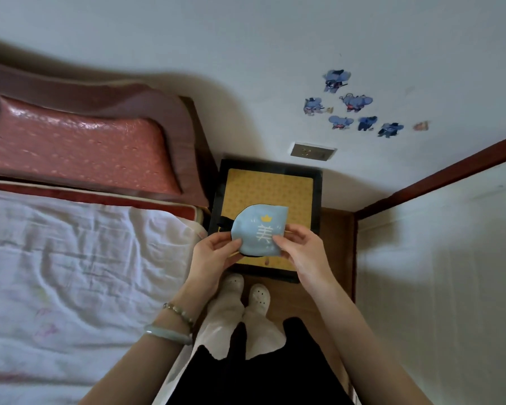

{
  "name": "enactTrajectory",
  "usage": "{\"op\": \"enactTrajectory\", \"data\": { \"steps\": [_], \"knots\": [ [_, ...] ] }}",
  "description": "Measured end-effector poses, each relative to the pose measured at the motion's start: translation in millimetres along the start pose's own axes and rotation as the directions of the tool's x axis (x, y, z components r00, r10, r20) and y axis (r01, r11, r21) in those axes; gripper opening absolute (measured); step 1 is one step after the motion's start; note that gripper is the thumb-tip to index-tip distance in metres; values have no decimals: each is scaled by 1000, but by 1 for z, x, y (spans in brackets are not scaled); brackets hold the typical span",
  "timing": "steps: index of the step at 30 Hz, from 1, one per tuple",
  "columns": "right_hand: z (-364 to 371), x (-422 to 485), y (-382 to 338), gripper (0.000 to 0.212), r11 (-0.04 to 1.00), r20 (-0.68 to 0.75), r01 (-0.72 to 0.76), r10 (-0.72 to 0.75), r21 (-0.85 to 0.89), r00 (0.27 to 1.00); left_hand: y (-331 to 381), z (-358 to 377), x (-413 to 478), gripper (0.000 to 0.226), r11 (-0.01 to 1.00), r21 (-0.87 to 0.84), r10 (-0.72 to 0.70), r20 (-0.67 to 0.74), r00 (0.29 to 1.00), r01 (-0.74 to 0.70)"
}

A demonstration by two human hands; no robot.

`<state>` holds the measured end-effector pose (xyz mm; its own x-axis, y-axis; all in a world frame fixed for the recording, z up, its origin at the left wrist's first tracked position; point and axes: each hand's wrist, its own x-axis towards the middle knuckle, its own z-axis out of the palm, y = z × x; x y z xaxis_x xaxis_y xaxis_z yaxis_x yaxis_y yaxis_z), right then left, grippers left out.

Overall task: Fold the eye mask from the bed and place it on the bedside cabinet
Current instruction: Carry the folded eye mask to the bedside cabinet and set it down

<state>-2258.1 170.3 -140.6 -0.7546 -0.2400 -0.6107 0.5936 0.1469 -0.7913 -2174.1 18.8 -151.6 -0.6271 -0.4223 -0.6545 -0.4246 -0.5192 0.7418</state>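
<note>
The eye mask [259, 228] is light blue with a yellow crown and a white character, folded in half, with a black strap sticking out on its left. Both hands hold it in the air above the bedside cabinet [278, 188], which has a yellow patterned top and a black frame. My left hand [216, 252] pinches the mask's lower left edge. My right hand [300, 249] pinches its lower right edge. The bed [79, 258] with a white sheet lies to the left.
A red pillow [79, 153] rests against the dark red headboard at the bed's top. A wall socket [313, 152] and cartoon stickers [354, 106] are on the wall behind the cabinet. A white wall with brown trim stands on the right. My feet in white shoes [246, 290] stand before the cabinet.
</note>
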Motion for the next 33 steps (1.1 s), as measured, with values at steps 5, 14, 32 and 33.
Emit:
{"op": "enactTrajectory", "data": {
  "steps": [5,14,32,33],
  "knots": [
    [19,54,2,24,999,7,-32,32,-13,999,1,-4,59,24,998,45,-33,-38,999,35],
    [52,189,25,30,995,-39,-32,28,-96,999,-13,-5,199,19,986,166,47,-115,992,-28],
    [90,334,96,27,928,-144,13,-72,-372,987,-58,-10,330,18,879,477,184,-347,920,4],
    [89,332,97,27,912,-139,29,-93,-409,986,-58,-11,328,19,873,488,219,-338,915,-29]
  ]
}}
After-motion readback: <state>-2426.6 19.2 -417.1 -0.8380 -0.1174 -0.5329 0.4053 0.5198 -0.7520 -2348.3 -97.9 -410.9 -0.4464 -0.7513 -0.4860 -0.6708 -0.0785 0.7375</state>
